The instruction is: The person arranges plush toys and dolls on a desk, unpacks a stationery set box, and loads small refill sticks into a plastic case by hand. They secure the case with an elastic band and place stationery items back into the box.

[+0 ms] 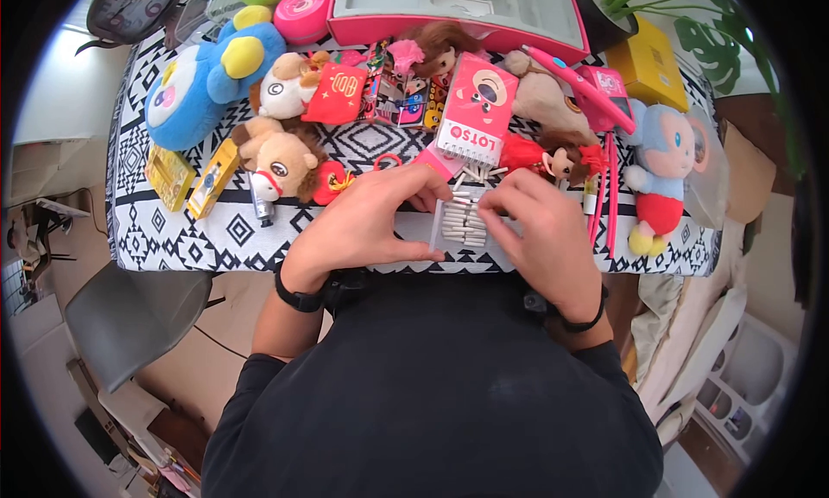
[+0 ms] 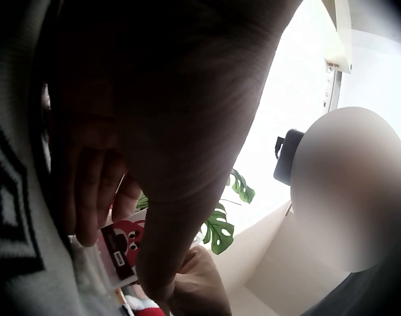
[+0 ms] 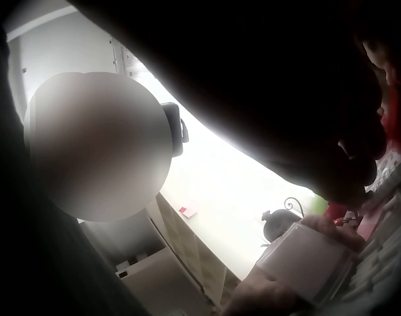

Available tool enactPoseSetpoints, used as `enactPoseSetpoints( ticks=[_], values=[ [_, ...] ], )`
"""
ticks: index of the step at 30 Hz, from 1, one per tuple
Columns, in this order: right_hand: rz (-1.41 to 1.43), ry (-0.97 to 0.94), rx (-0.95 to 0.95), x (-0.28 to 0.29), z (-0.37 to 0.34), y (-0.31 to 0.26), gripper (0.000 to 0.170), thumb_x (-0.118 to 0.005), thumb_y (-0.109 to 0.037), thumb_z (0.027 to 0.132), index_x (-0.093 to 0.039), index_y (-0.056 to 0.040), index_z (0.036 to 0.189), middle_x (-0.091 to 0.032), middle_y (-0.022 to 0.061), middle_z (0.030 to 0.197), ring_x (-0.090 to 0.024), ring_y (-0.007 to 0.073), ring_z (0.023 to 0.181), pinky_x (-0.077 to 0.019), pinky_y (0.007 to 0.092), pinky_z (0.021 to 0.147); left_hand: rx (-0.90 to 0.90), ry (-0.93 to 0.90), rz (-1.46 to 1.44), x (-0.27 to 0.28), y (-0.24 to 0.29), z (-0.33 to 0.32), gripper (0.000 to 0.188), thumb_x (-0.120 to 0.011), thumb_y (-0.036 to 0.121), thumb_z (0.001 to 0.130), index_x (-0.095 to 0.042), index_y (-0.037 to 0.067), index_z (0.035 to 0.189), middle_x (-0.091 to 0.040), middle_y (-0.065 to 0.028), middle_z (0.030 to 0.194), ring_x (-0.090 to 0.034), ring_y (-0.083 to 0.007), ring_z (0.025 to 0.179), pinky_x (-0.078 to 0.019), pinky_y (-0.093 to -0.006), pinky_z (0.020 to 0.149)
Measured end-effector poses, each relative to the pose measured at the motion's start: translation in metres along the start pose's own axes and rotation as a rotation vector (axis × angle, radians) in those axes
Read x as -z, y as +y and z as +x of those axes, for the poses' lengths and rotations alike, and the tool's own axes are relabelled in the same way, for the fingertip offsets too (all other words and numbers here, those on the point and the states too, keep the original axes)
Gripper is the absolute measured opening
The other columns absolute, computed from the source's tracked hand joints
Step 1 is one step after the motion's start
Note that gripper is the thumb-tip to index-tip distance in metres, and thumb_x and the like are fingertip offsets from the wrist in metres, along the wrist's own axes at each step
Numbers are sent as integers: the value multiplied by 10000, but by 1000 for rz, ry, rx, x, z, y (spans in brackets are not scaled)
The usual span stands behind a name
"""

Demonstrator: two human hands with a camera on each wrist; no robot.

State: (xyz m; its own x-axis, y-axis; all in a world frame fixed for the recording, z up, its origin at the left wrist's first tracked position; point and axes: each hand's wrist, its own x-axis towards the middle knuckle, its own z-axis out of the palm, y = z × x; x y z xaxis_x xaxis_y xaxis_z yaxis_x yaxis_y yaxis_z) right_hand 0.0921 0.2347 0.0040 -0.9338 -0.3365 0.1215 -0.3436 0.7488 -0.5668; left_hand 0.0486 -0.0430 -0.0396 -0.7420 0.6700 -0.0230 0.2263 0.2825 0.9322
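Note:
In the head view a small clear box [image 1: 438, 228] lies near the table's front edge, with a stack of short white sticks [image 1: 465, 223] at its right side. My left hand [image 1: 367, 217] grips the box between thumb and curled fingers. Curled over the right ends of the sticks, my right hand [image 1: 548, 239] pinches at them; its fingertips partly hide what they hold. The left wrist view shows a red bear print [image 2: 125, 245] on the box beside my left hand [image 2: 181, 131]. A pale box face [image 3: 306, 263] shows below my dark right hand [image 3: 273, 99] in the right wrist view.
Just behind the hands lie loose white sticks [image 1: 471, 174], a pink notebook [image 1: 480, 109] and a doll [image 1: 557, 159]. A brown plush [image 1: 281, 157] and small yellow boxes [image 1: 213, 180] are on the left. Pink sticks [image 1: 611, 196] and a blue plush [image 1: 669, 144] lie right.

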Motion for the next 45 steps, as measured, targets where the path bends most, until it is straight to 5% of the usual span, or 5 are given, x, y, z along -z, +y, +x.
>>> enactPoseSetpoints(
  ticks=[16,25,34,45],
  values=[
    [-18,-93,178,-20,-16,-15,163,-889,-100,951,-747,-39,1003,-662,92,990,-742,302,949,-610,454,763,-3,-1,-2,0,-2,0,689,-1109,186,748,-742,20,1307,-821,-89,1266,-822,-244,1116,-682,-389,1018],
    [71,-84,134,-15,-15,-11,137,-886,-84,955,-795,-41,1048,-702,89,1012,-766,310,933,-623,454,768,11,-9,-4,0,-1,0,684,-1108,193,758,-740,19,1308,-820,-88,1268,-821,-239,1119,-682,-388,1022],
    [-150,161,-38,-7,-4,19,187,-903,-69,952,-846,-54,1130,-734,76,1032,-782,316,937,-638,446,795,16,-12,-8,0,-2,0,688,-1110,216,763,-739,23,1309,-819,-87,1308,-811,-236,1138,-675,-391,1055],
    [-318,139,-92,-20,5,22,235,-883,-89,979,-839,-84,1210,-724,99,1023,-764,352,931,-614,475,783,24,-10,-3,0,-1,0,700,-1113,227,758,-737,26,1313,-823,-86,1318,-808,-239,1152,-673,-394,1063]
  ],
)
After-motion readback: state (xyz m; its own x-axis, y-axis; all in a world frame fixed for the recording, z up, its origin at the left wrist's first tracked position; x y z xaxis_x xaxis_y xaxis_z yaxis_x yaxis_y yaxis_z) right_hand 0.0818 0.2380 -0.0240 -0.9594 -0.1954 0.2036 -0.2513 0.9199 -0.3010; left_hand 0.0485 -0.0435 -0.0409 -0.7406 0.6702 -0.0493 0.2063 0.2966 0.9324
